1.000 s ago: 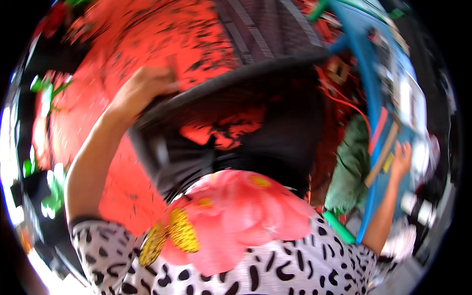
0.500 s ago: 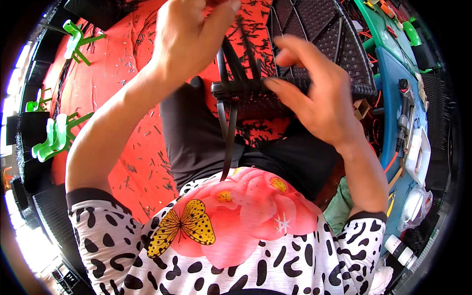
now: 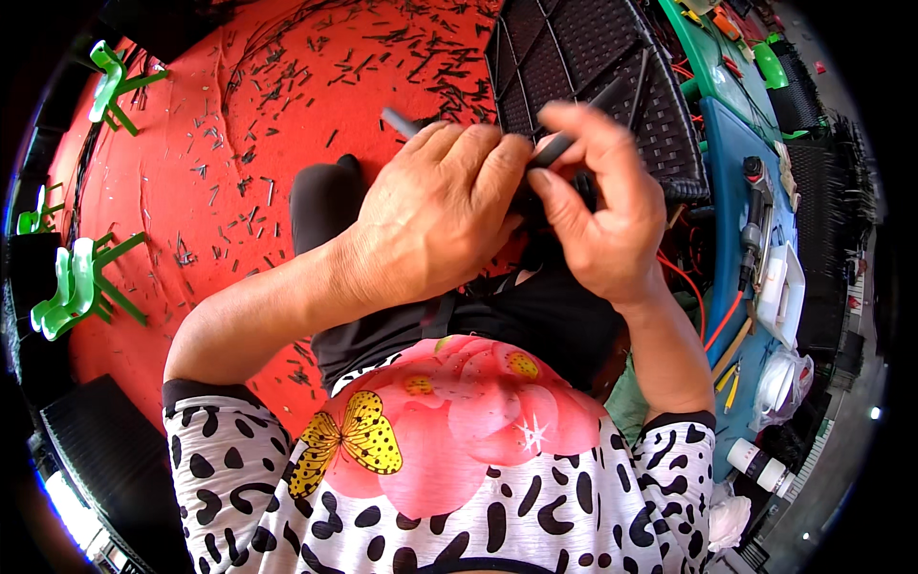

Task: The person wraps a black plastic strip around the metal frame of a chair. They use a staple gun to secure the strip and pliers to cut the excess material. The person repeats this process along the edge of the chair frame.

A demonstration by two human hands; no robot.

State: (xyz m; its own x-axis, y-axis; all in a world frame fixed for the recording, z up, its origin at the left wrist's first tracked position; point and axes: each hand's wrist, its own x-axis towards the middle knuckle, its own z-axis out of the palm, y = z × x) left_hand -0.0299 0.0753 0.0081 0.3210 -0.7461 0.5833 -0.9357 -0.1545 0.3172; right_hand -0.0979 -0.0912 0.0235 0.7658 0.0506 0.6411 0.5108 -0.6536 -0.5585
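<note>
Dark flat strip (image 3: 564, 143), plastic-rattan look, narrow and long, runs diagonally from between both hands up toward the upper right. One grey end (image 3: 397, 121) pokes out past the knuckles of the left hand (image 3: 430, 215), tilted up-left. The middle part is hidden under the fingers. The left hand is closed over it; the right hand (image 3: 598, 206) pinches it with thumb and forefinger, the fingertips of both hands almost touching. The strip is held in the air above the lap, in front of the near edge of the black woven panel (image 3: 593, 77), whether touching it cannot be told. Panel: dark wicker weave on a frame, tilted.
</note>
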